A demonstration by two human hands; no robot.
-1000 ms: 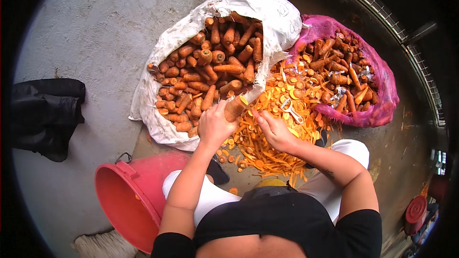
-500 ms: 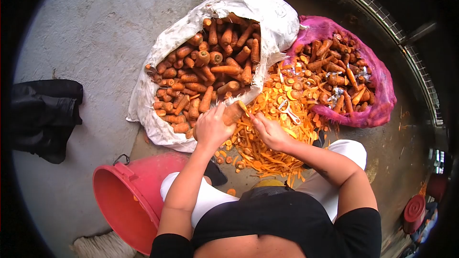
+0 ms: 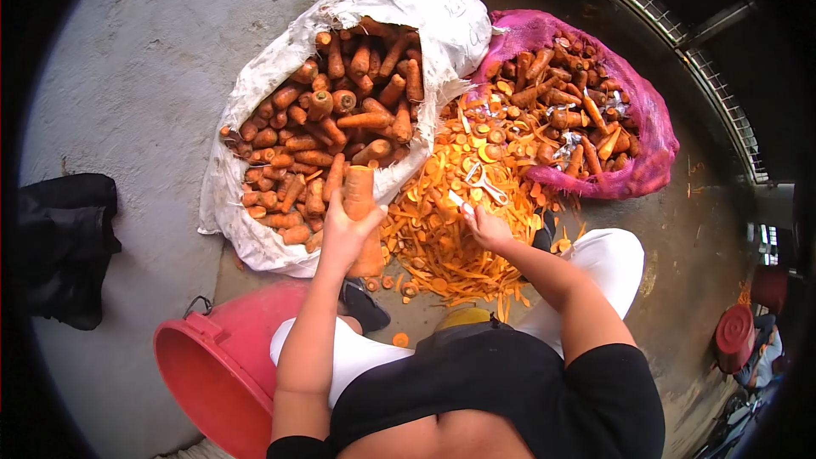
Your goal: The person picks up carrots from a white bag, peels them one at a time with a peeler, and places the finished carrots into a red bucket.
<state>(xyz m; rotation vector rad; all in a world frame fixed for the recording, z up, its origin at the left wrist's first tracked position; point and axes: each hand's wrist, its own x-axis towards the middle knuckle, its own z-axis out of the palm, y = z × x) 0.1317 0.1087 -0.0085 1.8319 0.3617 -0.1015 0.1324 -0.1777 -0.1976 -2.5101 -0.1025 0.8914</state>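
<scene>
My left hand (image 3: 342, 234) is wrapped round a thick carrot (image 3: 360, 191), held nearly upright in front of the white sack (image 3: 433, 0) full of carrots. Pinched in my right hand (image 3: 489, 228) is a small knife (image 3: 456, 198); only a short pale blade shows, pointing up and left, apart from the carrot. Below it spreads a heap of carrot peelings (image 3: 459, 255) and cut rounds. A white peeler (image 3: 486, 183) lies on that heap, just beyond my right fingers.
A pink mesh sack (image 3: 650, 136) of carrots and scraps stands at the right. The red bucket (image 3: 255, 314) lies tipped beside my left leg. Dark cloth (image 3: 72, 238) is on the floor at far left. Farther right are a red lidded container (image 3: 735, 336) and a person (image 3: 765, 357).
My hands have drawn apart. The carrot has turned from tilted to nearly upright, and the knife has left its end. The whole view has shifted slightly.
</scene>
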